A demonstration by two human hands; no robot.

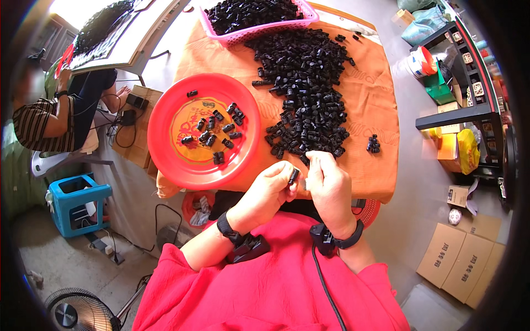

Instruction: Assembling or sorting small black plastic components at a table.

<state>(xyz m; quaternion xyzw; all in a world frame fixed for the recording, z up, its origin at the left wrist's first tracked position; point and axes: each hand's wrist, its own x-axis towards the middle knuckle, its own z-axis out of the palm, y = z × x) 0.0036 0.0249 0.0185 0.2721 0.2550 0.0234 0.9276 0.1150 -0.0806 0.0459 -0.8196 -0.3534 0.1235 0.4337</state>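
Observation:
My left hand (265, 186) pinches a small black cylindrical plastic piece (293, 176) between thumb and fingers, just in front of the table's near edge. Close beside it on the right, my right hand (332, 185) is closed with its fingertips pressed together; what they hold, if anything, is hidden. Beyond the hands a long heap of similar black pieces (309, 99) runs back across the orange tablecloth (370, 99). A round red tray (158, 138) with several black pieces lying in it stands to the left of the heap.
A pink basket (265, 33) full of black pieces stands at the far edge. A small cluster of pieces (373, 144) lies to the right. At the left sit a person (47, 121) and a blue stool (80, 201). Shelving (458, 118) and flattened cartons (464, 259) line the right.

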